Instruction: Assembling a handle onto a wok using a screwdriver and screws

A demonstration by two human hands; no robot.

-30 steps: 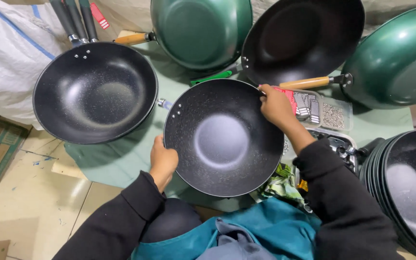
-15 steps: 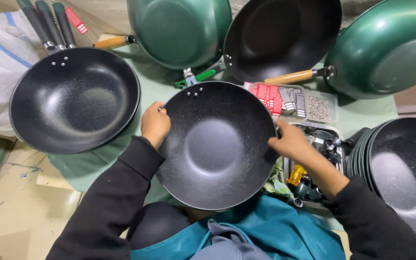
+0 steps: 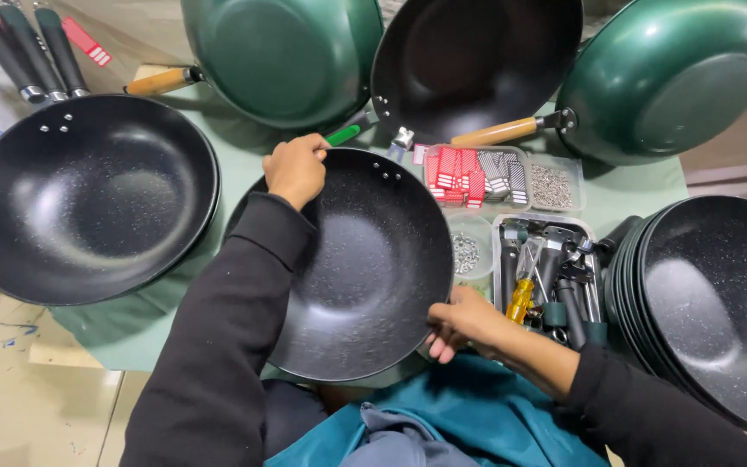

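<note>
Left hand (image 3: 296, 169) fingers curled over the far rim, right hand (image 3: 462, 322) clamping the near rim: round black speckled non-stick wok (image 3: 356, 268), handleless, steadied level on the pale green table (image 3: 244, 160). Right of wok: clear tray of screws (image 3: 552, 183), tool tray (image 3: 546, 272), stacked black woks (image 3: 711, 303).

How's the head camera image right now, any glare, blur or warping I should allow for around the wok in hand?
Head view: sharp, no motion blur on the left hand or right hand. Soft overhead glare pools in the held black wok and the handleless wok to its left. Wide-angle lens bends the green woks at the edges. Shadows soft, on the green table cover.
</note>
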